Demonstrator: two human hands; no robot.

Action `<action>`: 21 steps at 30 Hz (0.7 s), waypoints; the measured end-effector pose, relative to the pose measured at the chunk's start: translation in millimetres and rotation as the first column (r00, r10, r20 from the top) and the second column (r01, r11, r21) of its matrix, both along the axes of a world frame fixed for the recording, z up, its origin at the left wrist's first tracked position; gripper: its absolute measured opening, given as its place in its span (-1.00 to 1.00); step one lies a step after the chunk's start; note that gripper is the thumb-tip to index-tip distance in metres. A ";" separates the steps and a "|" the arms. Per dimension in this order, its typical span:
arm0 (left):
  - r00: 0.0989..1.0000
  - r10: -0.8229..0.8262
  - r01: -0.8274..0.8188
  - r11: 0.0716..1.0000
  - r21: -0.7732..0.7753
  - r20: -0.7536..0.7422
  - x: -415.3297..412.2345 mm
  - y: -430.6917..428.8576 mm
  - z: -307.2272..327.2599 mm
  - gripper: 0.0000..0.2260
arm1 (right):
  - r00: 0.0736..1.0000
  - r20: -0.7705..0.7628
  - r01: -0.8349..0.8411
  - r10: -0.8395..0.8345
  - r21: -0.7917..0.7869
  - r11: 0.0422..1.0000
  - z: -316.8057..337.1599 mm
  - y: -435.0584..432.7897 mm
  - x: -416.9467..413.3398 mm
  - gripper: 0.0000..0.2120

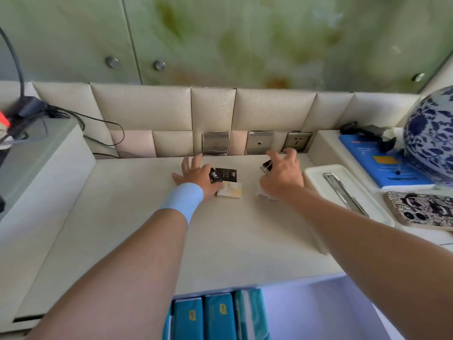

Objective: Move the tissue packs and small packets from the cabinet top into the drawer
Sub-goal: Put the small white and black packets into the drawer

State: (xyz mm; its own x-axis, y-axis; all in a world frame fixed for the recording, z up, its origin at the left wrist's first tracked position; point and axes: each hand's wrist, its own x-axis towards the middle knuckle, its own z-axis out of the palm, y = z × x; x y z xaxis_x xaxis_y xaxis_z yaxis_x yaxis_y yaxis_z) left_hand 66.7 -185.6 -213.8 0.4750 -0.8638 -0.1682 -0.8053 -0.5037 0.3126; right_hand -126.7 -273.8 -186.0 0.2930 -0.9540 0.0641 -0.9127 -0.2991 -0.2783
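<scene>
Two bare forearms here, left forearm (127, 261) and right forearm (362, 231). The left wrist has a wide light-blue wristband (182, 201) sitting snug just behind the left hand (196, 174). It's smooth and plain, kinda like a sweatband or a tape wrap.

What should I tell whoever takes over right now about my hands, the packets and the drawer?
Hands: the left hand is spread over the black packets; I cannot tell if it grips one. The right hand curls its fingers round a dark packet.
On the cabinet top: also a beige packet and a white packet.
Done: three teal tissue packs stand in the open drawer.
Left: all the small packets.
</scene>
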 end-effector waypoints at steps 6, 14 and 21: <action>0.985 -0.134 0.147 0.982 0.119 -0.105 -13.0 -15.0 -8.3 0.18 | 0.985 -0.173 0.028 0.023 0.284 0.958 -11.2 -19.0 12.7 -0.18; 0.945 -0.328 0.318 0.925 0.208 0.016 -22.1 -24.8 -11.8 -0.02 | 0.896 -0.305 -0.171 0.322 0.432 0.885 -0.2 -10.8 7.2 -0.03; 0.948 -0.317 0.316 0.944 0.097 0.002 -43.4 38.1 -0.2 -0.18 | 0.907 -0.190 -0.283 0.375 0.382 0.880 -3.1 42.1 -3.7 -0.23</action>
